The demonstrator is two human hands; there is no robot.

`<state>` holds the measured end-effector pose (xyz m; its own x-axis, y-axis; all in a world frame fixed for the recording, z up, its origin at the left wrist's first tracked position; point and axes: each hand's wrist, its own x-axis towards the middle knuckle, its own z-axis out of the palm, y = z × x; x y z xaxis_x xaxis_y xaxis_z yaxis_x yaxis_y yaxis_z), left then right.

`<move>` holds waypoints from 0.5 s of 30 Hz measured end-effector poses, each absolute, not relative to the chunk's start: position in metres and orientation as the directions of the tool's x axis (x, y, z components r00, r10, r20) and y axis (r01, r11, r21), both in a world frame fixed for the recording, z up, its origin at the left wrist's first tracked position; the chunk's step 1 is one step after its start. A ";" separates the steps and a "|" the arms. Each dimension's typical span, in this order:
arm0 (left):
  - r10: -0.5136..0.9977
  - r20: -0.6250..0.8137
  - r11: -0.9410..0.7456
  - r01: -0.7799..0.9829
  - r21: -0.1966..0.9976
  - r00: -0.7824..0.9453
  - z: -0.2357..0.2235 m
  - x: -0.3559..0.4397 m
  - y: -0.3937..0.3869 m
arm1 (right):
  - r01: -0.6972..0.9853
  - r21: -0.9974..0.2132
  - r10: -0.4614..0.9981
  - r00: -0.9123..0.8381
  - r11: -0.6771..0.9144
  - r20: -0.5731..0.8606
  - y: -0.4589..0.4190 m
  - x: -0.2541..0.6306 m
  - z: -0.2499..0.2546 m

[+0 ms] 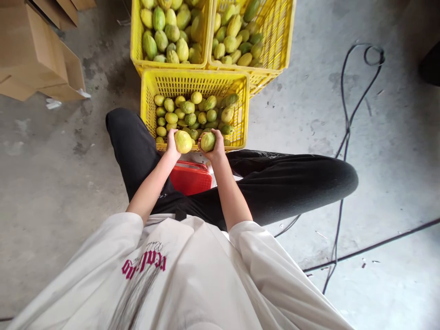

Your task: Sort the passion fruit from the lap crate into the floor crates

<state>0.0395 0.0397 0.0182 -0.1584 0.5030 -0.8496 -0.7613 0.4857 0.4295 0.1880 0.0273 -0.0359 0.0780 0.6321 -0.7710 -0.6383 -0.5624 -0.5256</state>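
My left hand point(173, 143) is wrapped around a smooth, mostly yellow oval fruit point(183, 142). In my right hand point(217, 144) sits a second, greener fruit point(207, 142). Both are held side by side, a small gap apart, over the near rim of a yellow slatted plastic crate point(195, 75). Inside that crate lie several loose yellow-green fruits point(187, 107), looking like small papayas, though I cannot tell the exact kind. My fingers partly hide the fruits in my grasp.
Two more yellow crates point(171, 65) point(290, 34) with larger green-yellow fruits stand beyond. Between my legs is a red plastic stool or box point(190, 178). Cardboard boxes point(34, 50) stand at far left. Black cables point(348, 123) cross the concrete floor on the right.
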 end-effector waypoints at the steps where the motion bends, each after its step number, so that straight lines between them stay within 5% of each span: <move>1: 0.503 -0.849 0.488 -0.758 0.432 -0.160 0.018 0.039 0.040 | -0.634 -0.530 0.629 0.087 -0.564 -0.773 0.028 0.188 -0.036; 15: 0.494 -0.855 0.507 -0.747 0.431 -0.158 0.018 0.039 0.040 | -0.734 -0.429 0.567 0.073 -0.527 -0.820 0.031 0.185 -0.019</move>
